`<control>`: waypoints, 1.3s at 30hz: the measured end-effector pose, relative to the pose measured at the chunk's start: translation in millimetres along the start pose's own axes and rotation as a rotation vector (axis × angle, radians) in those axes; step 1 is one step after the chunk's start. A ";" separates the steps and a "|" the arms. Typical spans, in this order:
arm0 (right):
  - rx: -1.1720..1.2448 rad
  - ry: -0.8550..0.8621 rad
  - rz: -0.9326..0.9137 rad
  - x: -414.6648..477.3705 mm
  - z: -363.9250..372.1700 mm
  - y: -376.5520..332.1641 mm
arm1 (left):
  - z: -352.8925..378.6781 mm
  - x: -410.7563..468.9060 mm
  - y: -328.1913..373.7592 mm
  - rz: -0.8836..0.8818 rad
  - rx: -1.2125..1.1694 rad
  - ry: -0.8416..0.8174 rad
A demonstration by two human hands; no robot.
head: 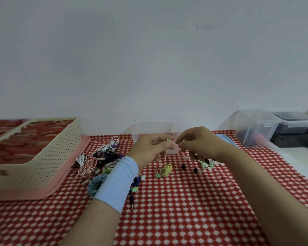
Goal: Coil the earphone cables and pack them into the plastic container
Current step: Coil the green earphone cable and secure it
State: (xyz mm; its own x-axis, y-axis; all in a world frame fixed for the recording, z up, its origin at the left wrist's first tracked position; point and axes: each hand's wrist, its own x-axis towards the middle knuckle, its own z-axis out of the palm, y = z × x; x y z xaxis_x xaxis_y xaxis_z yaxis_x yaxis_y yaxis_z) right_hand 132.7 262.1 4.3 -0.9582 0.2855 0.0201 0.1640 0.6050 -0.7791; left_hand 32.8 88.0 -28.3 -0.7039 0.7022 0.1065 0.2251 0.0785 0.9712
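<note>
Both grips on the yellow earphone cable [166,157] — coiling in hand.
Your left hand [149,148] and right hand [197,144] each pinch its upper end, fingertips nearly touching; the cable hangs straight down to its loose bundle [165,170] on the surface [185,201]. The plastic container [149,127] sits just behind your hands — blurred, contents unreadable.

I log both hands above the red checked cloth [185,210] — left hand [149,148] and right hand [197,142] pinch a yellow earphone cable [166,157], its tangled end resting on the cloth. Clear plastic container [146,127] just behind — tangled earphone pile [96,160] beside the cream basket [48,157].
</note>
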 end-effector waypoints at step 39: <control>0.628 -0.094 0.035 4.1 9.4 1.3 | -3.4 1.4 -5.0 -0.034 -0.191 0.032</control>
State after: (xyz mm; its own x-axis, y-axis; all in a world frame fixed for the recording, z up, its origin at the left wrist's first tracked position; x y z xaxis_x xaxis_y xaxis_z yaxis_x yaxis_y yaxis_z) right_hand 126.8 257.1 -2.6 -0.9759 0.2132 -0.0455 0.0545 0.0368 -0.9978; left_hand 28.4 86.3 -32.3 -0.7307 0.6784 0.0762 0.0710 -0.0355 0.9968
